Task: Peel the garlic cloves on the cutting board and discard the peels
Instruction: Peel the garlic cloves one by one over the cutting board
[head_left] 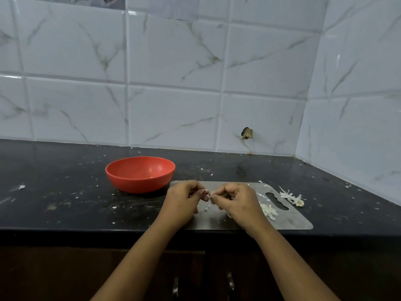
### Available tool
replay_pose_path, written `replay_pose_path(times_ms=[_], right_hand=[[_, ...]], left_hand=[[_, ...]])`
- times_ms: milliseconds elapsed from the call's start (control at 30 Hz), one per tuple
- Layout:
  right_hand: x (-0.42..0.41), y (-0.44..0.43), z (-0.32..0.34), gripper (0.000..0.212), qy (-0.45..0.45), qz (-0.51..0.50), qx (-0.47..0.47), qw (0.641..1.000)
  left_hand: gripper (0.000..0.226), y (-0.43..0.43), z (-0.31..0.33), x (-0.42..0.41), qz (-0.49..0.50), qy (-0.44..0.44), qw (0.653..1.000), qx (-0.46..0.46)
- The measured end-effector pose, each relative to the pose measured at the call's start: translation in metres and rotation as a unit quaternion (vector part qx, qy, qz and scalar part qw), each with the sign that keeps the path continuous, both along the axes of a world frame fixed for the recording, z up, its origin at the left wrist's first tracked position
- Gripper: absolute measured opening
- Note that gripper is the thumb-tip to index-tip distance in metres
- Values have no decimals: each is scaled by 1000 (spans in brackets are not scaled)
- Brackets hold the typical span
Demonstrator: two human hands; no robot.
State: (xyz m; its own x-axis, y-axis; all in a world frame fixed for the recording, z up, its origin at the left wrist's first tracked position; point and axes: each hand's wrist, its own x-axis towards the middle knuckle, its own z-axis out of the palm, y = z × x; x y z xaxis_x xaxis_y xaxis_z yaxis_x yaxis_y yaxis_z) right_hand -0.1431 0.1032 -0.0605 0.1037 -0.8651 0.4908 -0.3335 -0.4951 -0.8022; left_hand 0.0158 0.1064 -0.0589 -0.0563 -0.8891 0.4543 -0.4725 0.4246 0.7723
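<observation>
A grey metal cutting board (297, 220) lies on the black counter near its front edge. Just above the board, my left hand (184, 200) and my right hand (236, 200) meet fingertip to fingertip and pinch a small garlic clove (210, 194) between them. The clove is mostly hidden by the fingers. Loose white peels (269, 210) lie on the board to the right of my right hand, and a few scraps (205, 208) lie under the hands. A garlic stem with papery skin (293, 198) rests at the board's right edge.
A red bowl (140, 173) stands on the counter just left of the board. Small peel flecks are scattered over the black counter (65, 192). Tiled walls close off the back and the right side. Cabinet doors with handles sit below the counter edge.
</observation>
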Motion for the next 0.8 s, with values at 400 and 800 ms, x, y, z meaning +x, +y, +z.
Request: replay_pose_path(times_ms=[400, 800], right_hand=[[0, -6, -3, 10, 69, -35, -12, 997], [0, -9, -4, 10, 64, -17, -9, 998]], left_hand=[[17, -6, -4, 0, 54, -16, 998, -10], [15, 3, 0, -4, 17, -86, 994, -69]])
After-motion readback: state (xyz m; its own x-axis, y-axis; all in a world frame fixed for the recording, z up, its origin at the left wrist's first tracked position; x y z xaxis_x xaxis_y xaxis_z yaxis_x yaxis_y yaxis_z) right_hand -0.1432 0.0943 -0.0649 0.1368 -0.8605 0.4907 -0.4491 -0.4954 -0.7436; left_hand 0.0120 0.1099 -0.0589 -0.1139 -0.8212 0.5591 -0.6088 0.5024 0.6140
